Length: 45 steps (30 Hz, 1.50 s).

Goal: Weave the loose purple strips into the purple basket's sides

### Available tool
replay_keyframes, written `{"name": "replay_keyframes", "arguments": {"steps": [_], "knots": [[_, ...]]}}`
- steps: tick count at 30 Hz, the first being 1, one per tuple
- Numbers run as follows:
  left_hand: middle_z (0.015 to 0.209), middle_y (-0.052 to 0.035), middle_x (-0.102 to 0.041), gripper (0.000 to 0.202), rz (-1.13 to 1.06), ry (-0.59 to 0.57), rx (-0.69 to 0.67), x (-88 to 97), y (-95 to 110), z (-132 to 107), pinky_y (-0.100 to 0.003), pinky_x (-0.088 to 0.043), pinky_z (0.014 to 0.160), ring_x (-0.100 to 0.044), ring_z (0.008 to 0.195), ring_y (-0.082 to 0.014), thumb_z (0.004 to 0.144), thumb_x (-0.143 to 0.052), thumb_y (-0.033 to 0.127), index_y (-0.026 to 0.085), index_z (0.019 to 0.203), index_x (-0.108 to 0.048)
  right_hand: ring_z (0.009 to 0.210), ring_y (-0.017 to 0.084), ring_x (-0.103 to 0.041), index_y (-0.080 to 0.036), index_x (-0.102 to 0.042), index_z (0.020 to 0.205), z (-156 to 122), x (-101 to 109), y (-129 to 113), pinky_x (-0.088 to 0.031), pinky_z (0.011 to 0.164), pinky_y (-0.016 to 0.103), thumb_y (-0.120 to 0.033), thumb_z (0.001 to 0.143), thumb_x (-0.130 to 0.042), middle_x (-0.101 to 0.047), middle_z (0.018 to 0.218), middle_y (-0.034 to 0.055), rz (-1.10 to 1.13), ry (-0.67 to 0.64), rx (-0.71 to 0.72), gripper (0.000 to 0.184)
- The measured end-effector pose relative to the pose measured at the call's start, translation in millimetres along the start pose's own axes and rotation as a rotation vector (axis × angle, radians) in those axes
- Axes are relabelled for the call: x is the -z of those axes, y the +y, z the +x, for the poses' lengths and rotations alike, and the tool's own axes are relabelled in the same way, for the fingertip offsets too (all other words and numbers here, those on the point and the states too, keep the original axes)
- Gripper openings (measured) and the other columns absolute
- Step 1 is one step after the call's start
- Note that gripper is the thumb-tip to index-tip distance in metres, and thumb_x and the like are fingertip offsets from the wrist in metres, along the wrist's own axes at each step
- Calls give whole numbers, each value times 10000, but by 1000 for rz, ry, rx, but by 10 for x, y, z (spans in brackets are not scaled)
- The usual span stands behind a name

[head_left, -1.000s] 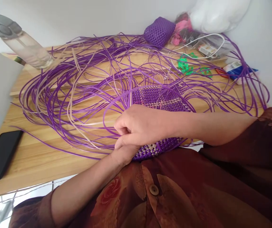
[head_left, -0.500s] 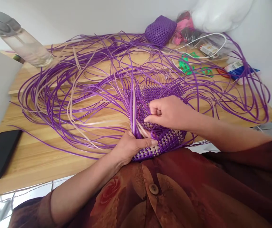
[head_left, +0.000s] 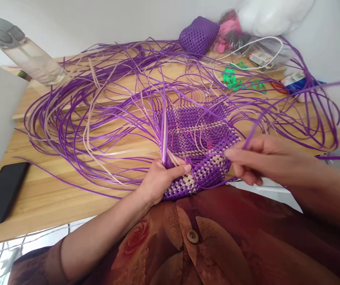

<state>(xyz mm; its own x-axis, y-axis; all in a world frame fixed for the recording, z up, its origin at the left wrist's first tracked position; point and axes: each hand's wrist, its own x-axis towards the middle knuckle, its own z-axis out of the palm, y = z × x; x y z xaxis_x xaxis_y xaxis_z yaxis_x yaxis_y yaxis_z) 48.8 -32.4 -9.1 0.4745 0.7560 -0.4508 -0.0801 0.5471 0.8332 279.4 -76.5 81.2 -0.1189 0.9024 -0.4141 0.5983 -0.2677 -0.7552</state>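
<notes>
A half-woven piece of purple and beige plastic strips (head_left: 199,120) lies at the table's front edge, its near side folded up against my shirt. My left hand (head_left: 162,178) grips that near edge, thumb on top, with a bundle of loose strips (head_left: 164,138) rising beside the thumb. To the right, my right hand (head_left: 253,158) is closed in a pinch on a purple strip, slightly blurred. This strip (head_left: 255,128) runs up and right from the fingers, and a length of it reaches back to the weave near my left thumb. Pink threads (head_left: 208,142) show on the weave.
Long loose strips (head_left: 69,107) spread over the wooden table (head_left: 54,206). A bottle (head_left: 33,59) and a black phone (head_left: 2,194) stand and lie at left. Behind are a purple woven item (head_left: 199,36), green pieces (head_left: 231,77), a white cord (head_left: 281,43) and plastic bags (head_left: 274,18).
My right hand has moved right, away from the middle of the weave, drawing a purple strip with it. More of the woven surface shows. My left hand keeps its hold.
</notes>
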Motion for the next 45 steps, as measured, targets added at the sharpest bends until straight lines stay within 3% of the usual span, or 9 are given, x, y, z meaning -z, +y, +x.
{"name": "replay_keyframes", "arguments": {"steps": [3,6,9,16,24,31,36,42,45], "knots": [[648,18,-651,230,28,-7,-7,1,13,1,-229,-446,633,-559,601,-93,665,-865,283,149,714,-684,504,144,-623,-166,-691,1031,-49,-123,69,-386,385,260,-548,986,-350,-744,846,89,370,-17,137,515],[707,2,-670,231,30,-43,-9,5,28,-3,-245,-462,700,-577,661,-106,665,-866,286,143,751,-707,997,199,-697,-204,-619,1283,-7,-300,82,-567,759,312,-337,982,-485,-717,1163,87,-14,152,500,355],[767,-25,-696,226,29,-103,-5,21,26,-10,-276,-476,749,-600,713,-133,698,-843,306,139,794,-724,1100,203,-642,-193,-639,1213,91,-416,93,-518,949,367,-220,965,-508,-701,1174,77,-427,212,658,281],[800,-38,-709,243,56,-143,24,65,58,1,-315,-493,773,-627,740,-170,682,-843,287,149,852,-736,837,154,-588,-169,-662,944,232,-451,175,-463,774,299,-198,965,-500,-651,902,49,-472,203,592,166],[729,-20,-668,210,460,-204,3,43,304,63,-298,-449,697,-567,690,-162,683,-813,318,149,779,-733,830,182,-526,-156,-665,865,298,-469,219,-407,834,349,-156,936,-497,-623,814,50,-540,248,700,182],[712,-11,-668,196,237,-31,-4,-51,122,29,-290,-462,701,-577,677,-154,629,-823,240,150,736,-687,830,186,-559,-178,-678,963,215,-534,246,-365,813,361,-151,908,-543,-670,845,45,-611,384,738,149],[706,-19,-671,222,140,-19,24,-28,31,24,-332,-494,770,-633,731,-194,609,-837,240,147,746,-689,785,157,-617,-185,-653,983,155,-559,243,-379,780,328,-301,931,-602,-698,851,11,-555,325,688,137],[705,-23,-672,259,107,-4,55,-7,-3,28,-328,-488,742,-618,705,-185,589,-848,245,140,779,-706,817,143,-656,-208,-640,876,168,-608,268,-396,763,297,-199,948,-540,-714,853,-28,-525,296,595,124],[698,-13,-666,220,119,0,45,-28,10,14,-291,-455,685,-579,659,-152,603,-836,235,139,745,-698,801,136,-658,-214,-635,1013,154,-629,278,-420,776,287,-231,940,-567,-731,944,-33,-500,337,594,102]]}}
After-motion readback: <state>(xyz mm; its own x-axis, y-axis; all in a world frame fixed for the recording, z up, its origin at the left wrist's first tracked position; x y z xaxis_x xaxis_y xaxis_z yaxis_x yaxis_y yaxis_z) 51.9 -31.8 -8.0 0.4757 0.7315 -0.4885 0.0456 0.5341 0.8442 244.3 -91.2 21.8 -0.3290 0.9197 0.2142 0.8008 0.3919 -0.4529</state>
